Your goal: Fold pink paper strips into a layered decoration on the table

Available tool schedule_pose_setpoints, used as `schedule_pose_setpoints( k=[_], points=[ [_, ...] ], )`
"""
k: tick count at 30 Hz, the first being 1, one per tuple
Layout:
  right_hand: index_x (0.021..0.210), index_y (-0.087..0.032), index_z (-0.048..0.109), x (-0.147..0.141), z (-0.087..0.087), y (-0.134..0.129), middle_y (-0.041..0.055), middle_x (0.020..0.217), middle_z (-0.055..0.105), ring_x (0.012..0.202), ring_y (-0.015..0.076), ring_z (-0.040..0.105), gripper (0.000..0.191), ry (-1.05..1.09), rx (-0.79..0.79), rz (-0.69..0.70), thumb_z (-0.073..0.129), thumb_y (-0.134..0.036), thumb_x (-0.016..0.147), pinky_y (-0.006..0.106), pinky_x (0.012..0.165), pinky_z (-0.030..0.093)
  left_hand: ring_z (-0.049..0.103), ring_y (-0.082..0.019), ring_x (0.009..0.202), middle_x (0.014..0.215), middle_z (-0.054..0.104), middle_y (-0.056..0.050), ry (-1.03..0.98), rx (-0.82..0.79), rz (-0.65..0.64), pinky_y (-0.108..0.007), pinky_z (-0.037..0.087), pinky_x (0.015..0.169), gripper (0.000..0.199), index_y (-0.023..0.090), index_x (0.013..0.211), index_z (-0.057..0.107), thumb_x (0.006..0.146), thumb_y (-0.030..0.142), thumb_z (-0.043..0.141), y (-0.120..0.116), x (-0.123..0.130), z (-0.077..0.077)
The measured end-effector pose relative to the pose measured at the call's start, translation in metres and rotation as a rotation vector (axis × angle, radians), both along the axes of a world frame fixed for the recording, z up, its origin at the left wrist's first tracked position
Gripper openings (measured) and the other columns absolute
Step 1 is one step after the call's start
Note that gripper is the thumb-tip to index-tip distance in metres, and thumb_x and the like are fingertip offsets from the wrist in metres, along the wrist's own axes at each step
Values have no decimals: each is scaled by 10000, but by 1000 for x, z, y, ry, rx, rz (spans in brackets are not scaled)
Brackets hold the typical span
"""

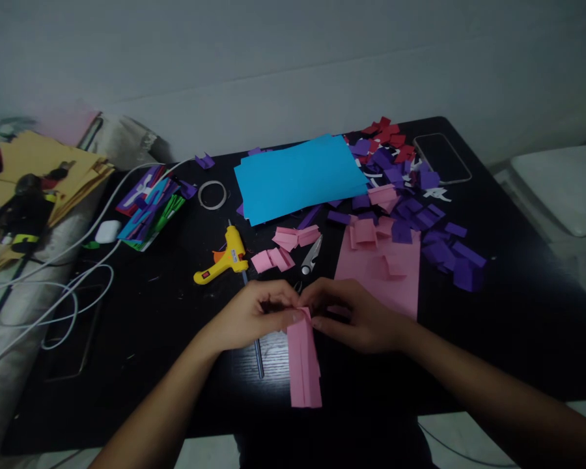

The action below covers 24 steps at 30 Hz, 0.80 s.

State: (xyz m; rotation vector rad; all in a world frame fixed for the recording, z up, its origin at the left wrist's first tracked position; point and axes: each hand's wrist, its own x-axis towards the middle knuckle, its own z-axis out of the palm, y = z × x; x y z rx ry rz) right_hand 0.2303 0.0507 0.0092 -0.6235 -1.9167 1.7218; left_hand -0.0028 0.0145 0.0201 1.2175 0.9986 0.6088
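Note:
Between both hands, near the front of the black table [215, 391], is a folded strip of pink paper [303, 365]. My left hand [254, 312] pinches its top end from the left, thumb on the near side. From the right, my right hand [356, 316] grips the same end with thumb and fingers. The strip hangs toward me, with creases running along its length. Just beyond my hands lie folded pink paper pieces [273, 260] and a small craft knife or scissors-like blade [312, 255]. A pink sheet [344, 267] with folded pieces on it lies beside my right hand.
A yellow glue gun [224, 257] and a tape roll [212, 195] lie left of centre. Blue sheets [297, 179] are at the back, with purple pieces [439, 247] and a phone [442, 158] to the right. White cables [73, 293] loop across the left side.

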Motion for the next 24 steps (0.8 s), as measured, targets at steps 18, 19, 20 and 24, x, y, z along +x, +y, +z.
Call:
schedule_pose_setpoints(
  k=[18,19,20,24],
  points=[
    [1021,-190,683,-8,-9,1,6,921,717,830,130,693,242,185,-509,-133,834,-249,842,267,782,564,686,-163,923,979,723,-58,159,659,37,-273,534,812,94,181,1034,731,972,141,673,3,-4,-6],
    [1024,-187,687,-9,-10,1,5,921,716,831,127,692,253,189,-527,-129,842,-252,835,266,786,563,687,-163,926,981,723,-57,162,665,29,-274,534,814,96,184,1037,731,974,143,672,3,-4,-5],
    [1025,-182,694,-9,-10,2,5,925,716,839,125,691,255,190,-541,-128,845,-257,833,263,795,560,687,-163,926,980,723,-56,167,667,26,-274,533,815,94,186,1034,731,975,145,671,3,-4,-5],
    [997,-171,723,-11,-11,3,6,922,717,851,116,684,219,176,-559,-155,840,-275,844,246,801,548,686,-160,911,965,721,-52,194,654,30,-268,531,801,82,191,1018,734,974,155,676,2,-4,-4]
  ],
)
